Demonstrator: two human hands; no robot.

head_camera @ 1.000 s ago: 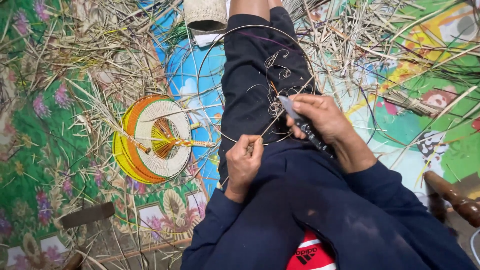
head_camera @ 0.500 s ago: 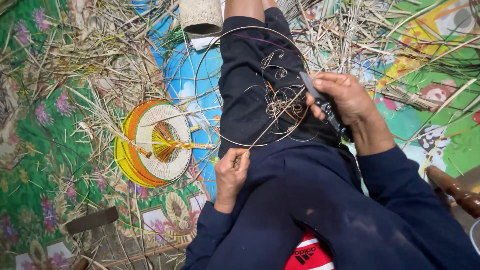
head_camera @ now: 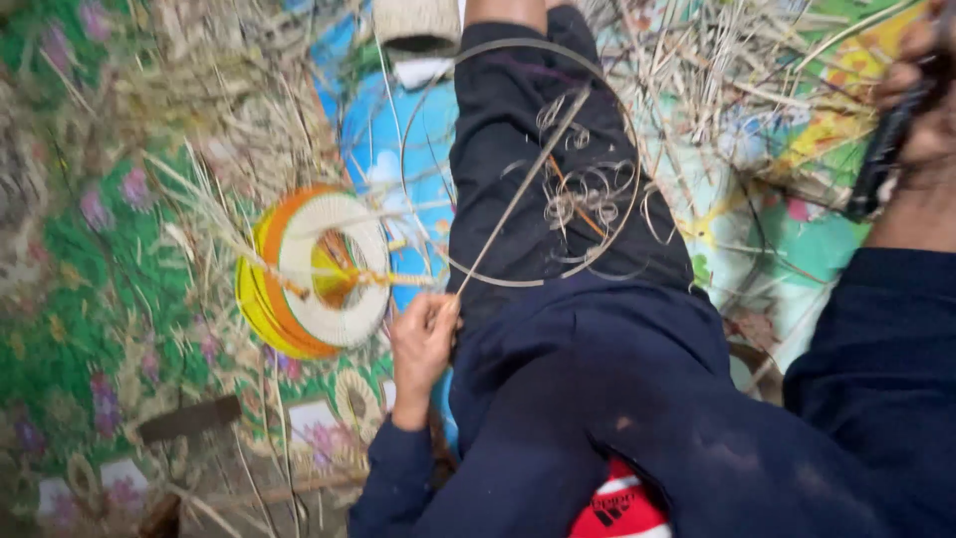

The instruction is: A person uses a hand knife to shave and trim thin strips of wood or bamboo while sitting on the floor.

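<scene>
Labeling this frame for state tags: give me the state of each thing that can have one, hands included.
left hand: closed, pinching the end of the thin strip
thin strip: taut, straight, slanting up across the lap
right hand: raised at the frame's right edge, gripping the dark tool
dark tool: held, pointing down
curled shavings: loose on the lap
woven disc: tilted on edge, unfinished, strands sticking out
woven cup: mouth facing down in the picture

Straw litter (head_camera: 697,90) crowds mat; lap (head_camera: 558,199) open.

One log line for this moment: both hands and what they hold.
left hand: pinching thin strip | right hand: gripping dark tool | hoop on lap
</scene>
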